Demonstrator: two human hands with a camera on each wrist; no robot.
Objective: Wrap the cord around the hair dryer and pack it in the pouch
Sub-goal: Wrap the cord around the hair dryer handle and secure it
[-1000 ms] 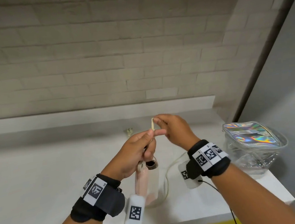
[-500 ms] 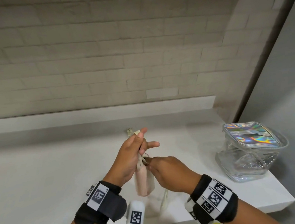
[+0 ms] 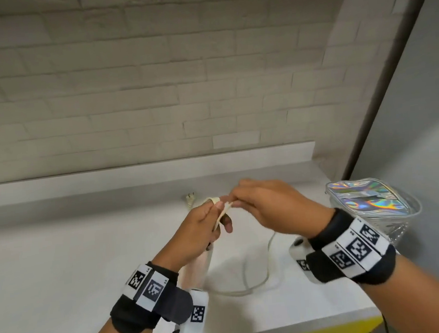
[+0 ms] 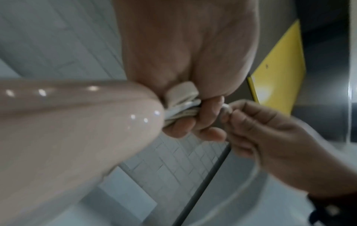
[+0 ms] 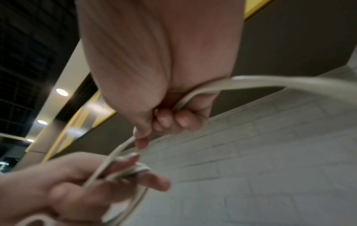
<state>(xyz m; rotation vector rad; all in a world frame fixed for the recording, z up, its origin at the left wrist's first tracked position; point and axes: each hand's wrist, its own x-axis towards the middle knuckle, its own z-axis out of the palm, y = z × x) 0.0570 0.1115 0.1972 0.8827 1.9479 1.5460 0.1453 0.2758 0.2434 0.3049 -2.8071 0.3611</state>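
My right hand (image 3: 267, 210) was down by the dryer's body half a second ago; now it has swung back up beside my left, so another turn of cord (image 3: 250, 283) is going on, with slack still looping on the counter (image 3: 62, 259). My left hand (image 3: 200, 231) curls round the pink hair dryer (image 3: 195, 269) and its coils. My right pinches the cord. The pouch (image 3: 369, 195) waits at the far right, unpacked

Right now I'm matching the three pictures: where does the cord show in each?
Head: cord loops on the counter, centre, rising to both hands.
Left wrist: coils beside the hair dryer, centre.
Right wrist: runs from top right to lower left.
Shared landmark: the left hand holding coils.
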